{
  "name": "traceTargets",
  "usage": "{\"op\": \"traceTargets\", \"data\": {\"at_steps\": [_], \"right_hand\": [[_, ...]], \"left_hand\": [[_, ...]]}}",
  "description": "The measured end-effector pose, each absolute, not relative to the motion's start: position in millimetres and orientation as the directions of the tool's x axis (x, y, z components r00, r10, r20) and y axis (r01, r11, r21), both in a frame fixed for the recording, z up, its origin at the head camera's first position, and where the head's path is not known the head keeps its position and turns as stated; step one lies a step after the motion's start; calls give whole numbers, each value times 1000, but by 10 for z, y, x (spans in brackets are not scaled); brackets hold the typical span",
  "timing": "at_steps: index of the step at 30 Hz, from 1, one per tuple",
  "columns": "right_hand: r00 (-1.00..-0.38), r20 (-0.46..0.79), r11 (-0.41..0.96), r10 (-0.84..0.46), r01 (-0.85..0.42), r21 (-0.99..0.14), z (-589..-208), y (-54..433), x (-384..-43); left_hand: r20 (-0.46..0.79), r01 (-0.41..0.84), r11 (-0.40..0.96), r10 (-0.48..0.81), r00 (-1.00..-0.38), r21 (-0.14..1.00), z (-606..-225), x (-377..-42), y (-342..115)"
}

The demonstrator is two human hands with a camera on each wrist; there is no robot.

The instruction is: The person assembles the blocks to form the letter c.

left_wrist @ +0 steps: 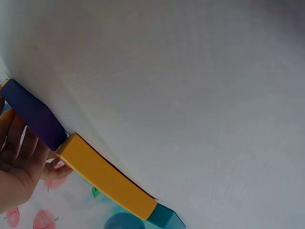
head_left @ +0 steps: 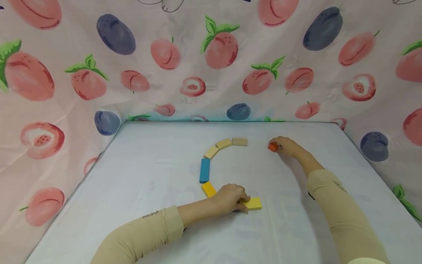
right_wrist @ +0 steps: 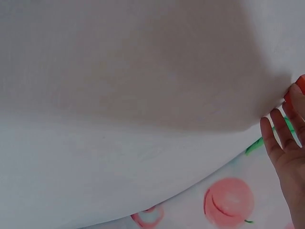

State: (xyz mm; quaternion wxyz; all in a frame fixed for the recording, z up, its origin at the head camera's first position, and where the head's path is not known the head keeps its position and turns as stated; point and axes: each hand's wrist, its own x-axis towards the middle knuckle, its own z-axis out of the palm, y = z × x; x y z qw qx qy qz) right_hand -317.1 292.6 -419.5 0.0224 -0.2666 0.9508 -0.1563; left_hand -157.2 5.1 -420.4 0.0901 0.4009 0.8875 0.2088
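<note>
In the head view my left hand (head_left: 229, 200) lies low over the near part of a curved row of blocks. Its thumb and fingers pinch the left end of a yellow block (head_left: 254, 203). A purple block (left_wrist: 35, 114), hidden under that hand in the head view, shows beside its fingers in the left wrist view. An orange-yellow block (left_wrist: 107, 176) follows it end to end, then a blue block (head_left: 204, 170). At the far right, my right hand (head_left: 287, 146) pinches a red-orange block (head_left: 273, 147) between thumb and fingertips, its other fingers extended in the right wrist view.
Beyond the blue block the curve goes on with plain wooden blocks (head_left: 224, 143), the last one (head_left: 239, 142) lying left of the right hand. All lie on a white-covered table (head_left: 148, 157). A fruit-print cloth (head_left: 197, 55) stands around its back and sides.
</note>
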Motion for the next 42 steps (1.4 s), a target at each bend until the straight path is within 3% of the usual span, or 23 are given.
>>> {"op": "traceTargets", "data": {"at_steps": [22,42], "right_hand": [[-904,51,841,-425,-415,-347,-4199,2967,-3127],[-907,196,660,-373,-408,-631,-4214,2848,-2935]], "left_hand": [[4,687,596,754,-657,414,-4202,-1583,65],[5,689,597,754,-657,410,-4185,-1567,48]]}}
